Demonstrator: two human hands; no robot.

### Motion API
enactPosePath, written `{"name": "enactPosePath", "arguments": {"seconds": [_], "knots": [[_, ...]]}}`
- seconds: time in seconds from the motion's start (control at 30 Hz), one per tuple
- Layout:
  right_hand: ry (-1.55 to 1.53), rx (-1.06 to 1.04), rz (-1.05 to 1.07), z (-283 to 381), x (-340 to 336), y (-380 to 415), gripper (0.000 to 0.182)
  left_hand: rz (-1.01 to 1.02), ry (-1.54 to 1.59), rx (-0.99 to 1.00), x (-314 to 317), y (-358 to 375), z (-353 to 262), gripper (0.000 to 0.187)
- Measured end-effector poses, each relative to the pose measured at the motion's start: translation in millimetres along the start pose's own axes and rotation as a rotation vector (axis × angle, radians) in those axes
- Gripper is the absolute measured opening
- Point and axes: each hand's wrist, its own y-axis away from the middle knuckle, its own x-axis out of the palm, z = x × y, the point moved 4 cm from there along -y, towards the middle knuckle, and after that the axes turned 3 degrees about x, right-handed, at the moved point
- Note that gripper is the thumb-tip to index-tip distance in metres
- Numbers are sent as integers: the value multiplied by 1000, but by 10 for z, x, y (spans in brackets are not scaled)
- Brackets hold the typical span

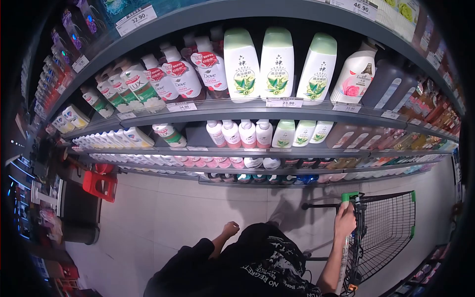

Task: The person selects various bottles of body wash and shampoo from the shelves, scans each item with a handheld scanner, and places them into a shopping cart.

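Note:
My right hand (345,221) is wrapped round the handle bar of a shopping cart (383,225), near its green end cap. The cart's black wire basket stands to my right and shows no goods inside. My left hand (230,228) hangs low in front of my body, its fingers curled in, and no item shows in it. Ahead, the shelf holds white bottles with green caps (277,64), pink Dove pump bottles (207,67), and green and white Lux bottles (137,81). Neither hand touches the bottles.
A white bottle with a rose (354,74) and dark bottles (391,86) stand farther right. Price tags (284,102) line the shelf edges. Lower shelves carry more bottles (247,132). A red plastic stool (100,185) stands on the floor at left.

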Motion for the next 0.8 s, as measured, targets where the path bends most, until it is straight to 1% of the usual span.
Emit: {"name": "enactPosePath", "arguments": {"seconds": [0.03,0.17,0.27,0.37,0.4,0.5,0.53,0.57,0.63,0.8], "knots": [[-2,9,20,69,-18,53,39,60,61,-106,-24,121,114,26],[-32,-14,22,206,-4,263,40,78,-31,-86,-166,303,334,28],[-5,0,33,369,-27,439,38,-29,-221,196,-285,261,408,28],[-30,2,24,530,-60,621,36,1,-175,200,-544,374,321,29],[-18,-8,8,576,-58,680,34,17,-132,205,-596,326,404,28],[-38,-41,-20,700,-39,870,31,47,-150,189,-779,323,473,27],[-43,-49,-23,759,-60,938,29,-12,-195,267,-830,314,508,26],[-40,-44,-23,813,-79,1007,29,-7,-198,269,-850,302,572,26],[-40,-48,-19,928,-104,1142,28,19,-150,202,-877,293,668,25],[-44,-56,-31,1166,-62,1476,31,53,-130,214,-906,278,791,26]]}}
